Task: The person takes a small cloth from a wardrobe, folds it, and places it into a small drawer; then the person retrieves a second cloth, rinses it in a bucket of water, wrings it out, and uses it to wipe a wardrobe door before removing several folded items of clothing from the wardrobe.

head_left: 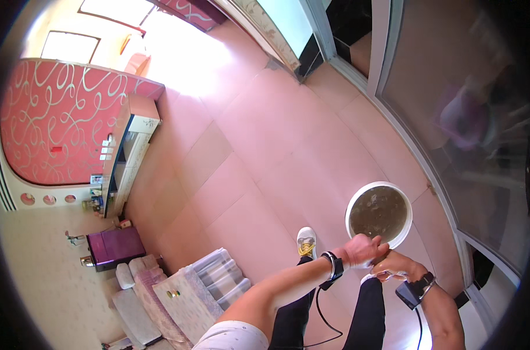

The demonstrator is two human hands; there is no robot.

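Observation:
A round white bucket (401,238) holding murky, greyish-brown water (379,211) stands on the floor in front of me. My left hand (364,251) is closed in a fist at the bucket's near edge. Close beside it, slightly nearer to me and to the right, my right hand (395,266) has its fingers curled in. The two hands almost meet, and something dark shows between them, too small and covered to name. Both wrists carry a dark strap with a black box and a cable.
A glass sliding door (451,134) in a pale frame runs along the right. My shoe (306,241) is on the tiled floor left of the bucket. Further left are a cloth-covered table (198,291), a sofa (134,315), a purple cabinet (116,248) and a long low cabinet (134,146).

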